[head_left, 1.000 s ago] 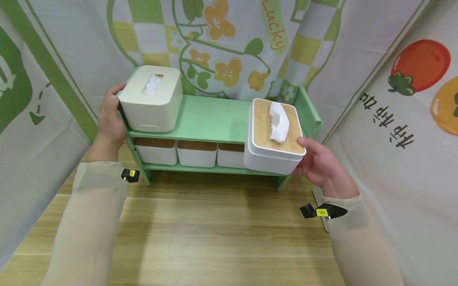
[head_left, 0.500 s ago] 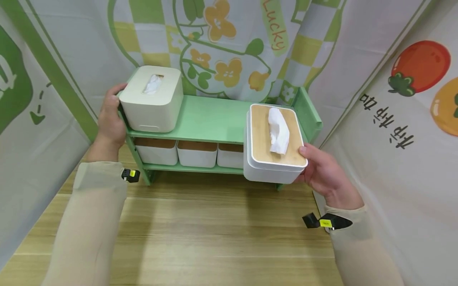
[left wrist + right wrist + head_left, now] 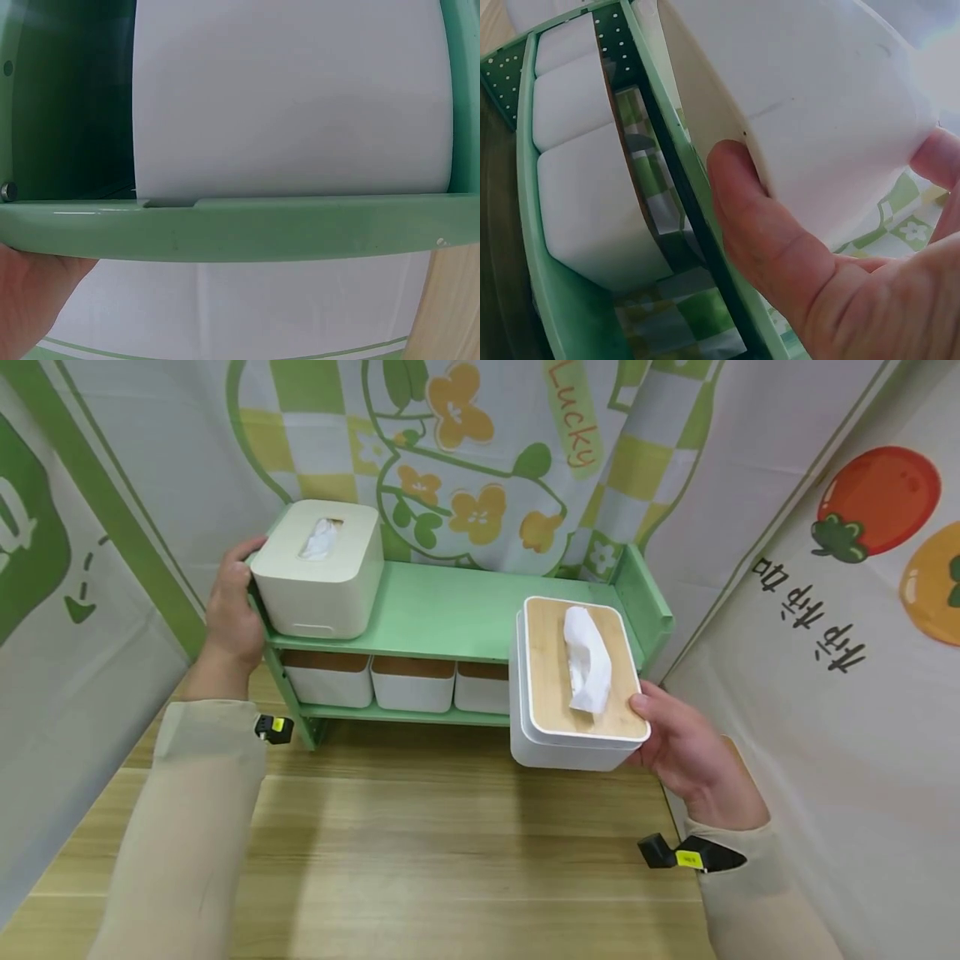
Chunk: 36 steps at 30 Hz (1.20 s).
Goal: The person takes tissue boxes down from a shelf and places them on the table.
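My left hand (image 3: pixel 234 618) grips the left end of the green shelf (image 3: pixel 442 606), beside a cream tissue box (image 3: pixel 311 602) on its top board. Part of that hand (image 3: pixel 34 304) shows under the green edge in the left wrist view. My right hand (image 3: pixel 693 760) holds a white box (image 3: pixel 551 677) with a wooden lid and a white tissue (image 3: pixel 587 660) sticking up. Its thumb lies at the lid's right edge, the other fingers mostly hidden beneath. In the right wrist view the hand (image 3: pixel 802 277) holds the box (image 3: pixel 817 97) above the shelf's level.
White bins (image 3: pixel 412 692) stand on the lower board. A raised green end panel (image 3: pixel 645 602) closes the shelf's right side. Behind hangs a patterned curtain (image 3: pixel 480 460); a wood-look floor (image 3: pixel 420 827) lies in front, with printed sheets at both sides.
My right hand has drawn the wooden-lidded box forward from the shelf's right side, showing more of the board and end panel behind it. My left hand and the cream box have stayed put.
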Each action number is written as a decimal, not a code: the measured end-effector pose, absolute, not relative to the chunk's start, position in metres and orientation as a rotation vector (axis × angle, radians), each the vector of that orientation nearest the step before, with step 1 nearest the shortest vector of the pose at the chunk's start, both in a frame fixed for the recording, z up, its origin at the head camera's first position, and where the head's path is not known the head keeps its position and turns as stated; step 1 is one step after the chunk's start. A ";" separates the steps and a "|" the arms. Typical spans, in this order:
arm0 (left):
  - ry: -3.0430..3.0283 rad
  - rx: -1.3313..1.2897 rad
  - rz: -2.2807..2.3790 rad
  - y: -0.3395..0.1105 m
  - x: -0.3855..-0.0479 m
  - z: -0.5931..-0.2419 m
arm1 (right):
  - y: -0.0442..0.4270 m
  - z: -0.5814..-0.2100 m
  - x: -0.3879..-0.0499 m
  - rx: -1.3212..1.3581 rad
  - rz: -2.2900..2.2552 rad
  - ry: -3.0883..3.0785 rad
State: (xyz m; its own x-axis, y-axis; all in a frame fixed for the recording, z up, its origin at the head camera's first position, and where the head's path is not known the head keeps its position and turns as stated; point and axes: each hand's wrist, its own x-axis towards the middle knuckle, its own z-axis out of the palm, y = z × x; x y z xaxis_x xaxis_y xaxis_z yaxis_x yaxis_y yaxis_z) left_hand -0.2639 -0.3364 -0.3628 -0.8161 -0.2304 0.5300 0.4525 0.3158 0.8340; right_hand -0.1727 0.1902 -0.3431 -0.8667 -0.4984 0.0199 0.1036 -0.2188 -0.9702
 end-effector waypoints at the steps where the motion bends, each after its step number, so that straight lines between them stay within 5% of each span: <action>1: -2.016 -0.191 -1.546 -0.336 -0.264 -0.363 | 0.191 -0.344 -0.171 -0.466 -2.138 1.654; 17: -2.038 -0.198 -1.526 -0.335 -0.262 -0.361 | 0.199 -0.353 -0.145 -0.587 -2.132 1.474; 36: -2.021 -0.202 -1.532 -0.336 -0.263 -0.362 | 0.218 -0.386 -0.142 -0.331 -2.140 1.555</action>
State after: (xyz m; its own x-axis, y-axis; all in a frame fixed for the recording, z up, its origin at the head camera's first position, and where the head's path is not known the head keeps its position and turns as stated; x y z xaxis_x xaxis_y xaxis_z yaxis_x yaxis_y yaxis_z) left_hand -0.2633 -0.3360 -0.3622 -0.8154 -0.2235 0.5340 0.4539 0.3258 0.8294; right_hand -0.1421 0.2176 -0.3864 -0.8600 -0.5042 -0.0788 0.2308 -0.2465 -0.9413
